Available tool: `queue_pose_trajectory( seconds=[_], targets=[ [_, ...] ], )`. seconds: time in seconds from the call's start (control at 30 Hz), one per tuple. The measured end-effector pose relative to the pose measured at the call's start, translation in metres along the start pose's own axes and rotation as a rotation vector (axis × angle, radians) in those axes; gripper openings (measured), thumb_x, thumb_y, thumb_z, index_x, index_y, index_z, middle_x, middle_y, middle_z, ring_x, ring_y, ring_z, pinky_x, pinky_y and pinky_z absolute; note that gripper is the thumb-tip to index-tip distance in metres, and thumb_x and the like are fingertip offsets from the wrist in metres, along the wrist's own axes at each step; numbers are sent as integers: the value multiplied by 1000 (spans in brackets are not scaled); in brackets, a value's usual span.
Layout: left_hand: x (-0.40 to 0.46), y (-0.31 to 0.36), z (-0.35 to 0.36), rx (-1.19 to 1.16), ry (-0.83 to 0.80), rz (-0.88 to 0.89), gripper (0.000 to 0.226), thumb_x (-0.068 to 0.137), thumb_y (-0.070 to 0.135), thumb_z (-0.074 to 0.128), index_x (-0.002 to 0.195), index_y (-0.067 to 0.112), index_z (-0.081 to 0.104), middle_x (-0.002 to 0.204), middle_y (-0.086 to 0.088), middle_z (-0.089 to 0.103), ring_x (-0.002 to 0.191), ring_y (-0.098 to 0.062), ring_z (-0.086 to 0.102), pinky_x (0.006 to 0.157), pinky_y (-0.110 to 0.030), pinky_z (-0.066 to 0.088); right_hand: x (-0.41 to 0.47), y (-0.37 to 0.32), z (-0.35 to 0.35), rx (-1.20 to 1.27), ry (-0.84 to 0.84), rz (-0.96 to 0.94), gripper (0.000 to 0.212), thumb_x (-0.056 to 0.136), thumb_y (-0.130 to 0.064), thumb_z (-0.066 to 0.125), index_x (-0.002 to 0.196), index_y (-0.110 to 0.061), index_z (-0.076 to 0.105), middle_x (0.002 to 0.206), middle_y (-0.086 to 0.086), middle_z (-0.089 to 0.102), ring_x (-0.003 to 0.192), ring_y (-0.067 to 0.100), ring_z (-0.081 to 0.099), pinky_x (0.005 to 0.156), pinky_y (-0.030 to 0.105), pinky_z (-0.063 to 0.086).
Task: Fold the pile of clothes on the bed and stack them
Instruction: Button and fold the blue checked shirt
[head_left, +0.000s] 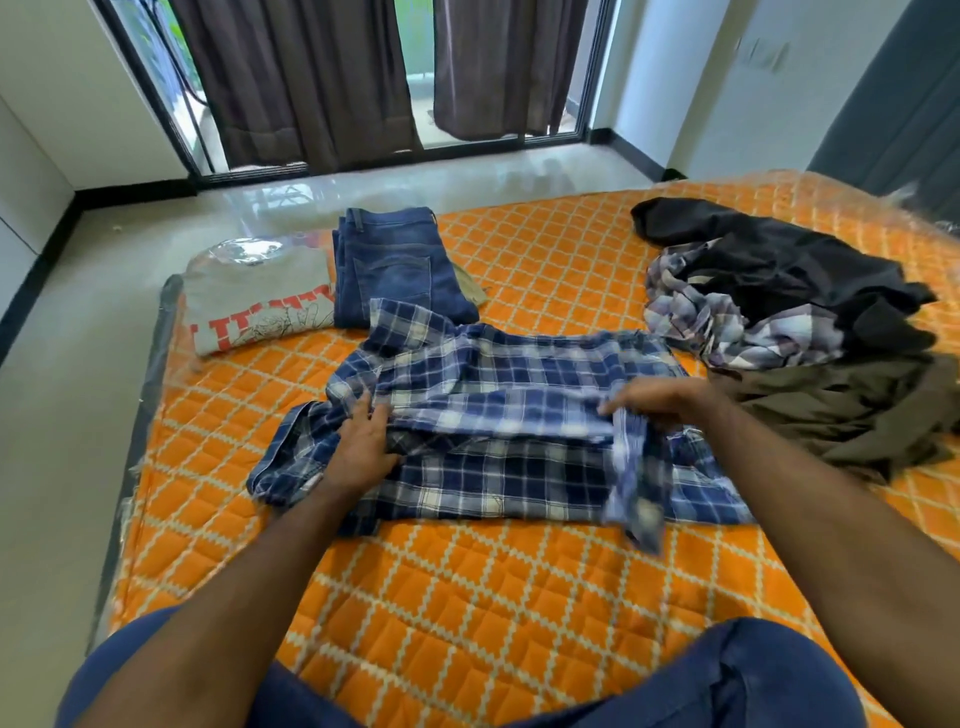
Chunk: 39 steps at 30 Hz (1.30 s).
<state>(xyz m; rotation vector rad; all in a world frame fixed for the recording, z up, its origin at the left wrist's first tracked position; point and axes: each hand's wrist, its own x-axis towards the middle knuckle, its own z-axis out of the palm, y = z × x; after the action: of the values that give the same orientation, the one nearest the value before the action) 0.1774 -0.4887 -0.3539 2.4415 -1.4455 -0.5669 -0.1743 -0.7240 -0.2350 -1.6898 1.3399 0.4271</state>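
Observation:
A blue plaid shirt (509, 395) lies spread across the middle of the orange quilted bed (467, 587). My left hand (363, 441) rests on its left side, with the fingers at a fold of the cloth. My right hand (660, 402) pinches the shirt's folded edge on the right, and a strip of fabric hangs down below it. Folded blue jeans (395, 265) and a folded grey printed T-shirt (260, 296) lie at the far left of the bed. A pile of unfolded clothes (795, 322) sits on the right: black, pale plaid and olive garments.
The bed's left edge drops to a pale tiled floor (62, 415). Dark curtains (311, 78) hang over a glass door behind. My knees in blue trousers (727, 680) fill the bottom of the view.

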Motion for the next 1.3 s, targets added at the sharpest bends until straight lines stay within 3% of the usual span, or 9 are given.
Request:
queue_pose_trajectory(
  seconds=[0.13, 0.23, 0.4, 0.57, 0.73, 0.97, 1.1, 1.2, 1.3],
  targets=[
    [-1, 4, 1, 86, 58, 57, 51, 90, 28, 75, 128, 10, 46, 139, -14, 39, 122, -40, 43, 101, -50, 44, 11, 44, 24, -163, -20, -45, 34, 82, -14, 67, 97, 15, 56, 81, 16, 41, 57, 19, 35, 53, 32, 34],
    [0, 12, -1, 55, 101, 42, 41, 91, 31, 73, 116, 12, 46, 127, -12, 42, 115, -38, 48, 93, -49, 49, 11, 45, 33, -183, 148, -109, 10, 94, -4, 55, 99, 5, 56, 83, 16, 53, 62, 20, 43, 55, 32, 37],
    [-11, 34, 3, 255, 272, 76, 50, 86, 37, 76, 118, 13, 46, 124, -9, 44, 104, -30, 52, 78, -47, 56, 10, 41, 53, -121, 165, -235, 50, 95, -60, 61, 117, -16, 53, 105, 0, 60, 89, 17, 59, 73, 33, 45],
    [-29, 94, 16, -322, -6, -111, 49, 98, 57, 54, 84, 12, 65, 74, -5, 69, 61, -21, 68, 59, -40, 60, 22, 53, 70, -392, 329, -138, 26, 89, -24, 66, 109, -16, 50, 98, 7, 61, 84, 23, 60, 69, 37, 50],
    [-24, 131, 29, -1124, -275, -508, 49, 96, 53, 61, 122, 11, 60, 112, -15, 69, 89, -33, 73, 61, -46, 59, 17, 63, 51, -22, 209, -255, 12, 94, -10, 56, 85, -8, 48, 80, 13, 46, 64, 22, 40, 60, 34, 32],
    [-2, 133, 30, -1594, -35, -732, 47, 93, 25, 73, 132, 7, 54, 118, -17, 67, 96, -33, 68, 63, -50, 59, 3, 73, 31, 615, -167, -329, 8, 86, -4, 55, 89, -10, 51, 77, 11, 46, 58, 18, 39, 58, 38, 40],
    [-6, 139, 25, -1733, 234, -690, 50, 90, 7, 74, 130, 4, 45, 124, -17, 63, 103, -30, 69, 67, -42, 61, -2, 80, 21, 481, -315, -244, 44, 75, -22, 78, 111, -7, 56, 100, 1, 51, 87, 23, 53, 77, 44, 46],
    [-9, 136, 18, -1718, 453, -665, 49, 89, 7, 74, 121, 13, 37, 128, -15, 58, 107, -27, 66, 71, -38, 60, -2, 89, 15, 205, -312, -200, 24, 86, -27, 73, 93, -6, 64, 124, -3, 54, 129, 25, 49, 115, 53, 35],
    [-13, 127, 13, -1539, 479, -695, 45, 93, 16, 73, 126, 13, 42, 124, -11, 60, 99, -23, 67, 70, -37, 60, -8, 96, 5, 116, -323, -92, 12, 94, -20, 70, 86, -13, 67, 111, -1, 60, 96, 20, 64, 95, 48, 52]
  ],
)
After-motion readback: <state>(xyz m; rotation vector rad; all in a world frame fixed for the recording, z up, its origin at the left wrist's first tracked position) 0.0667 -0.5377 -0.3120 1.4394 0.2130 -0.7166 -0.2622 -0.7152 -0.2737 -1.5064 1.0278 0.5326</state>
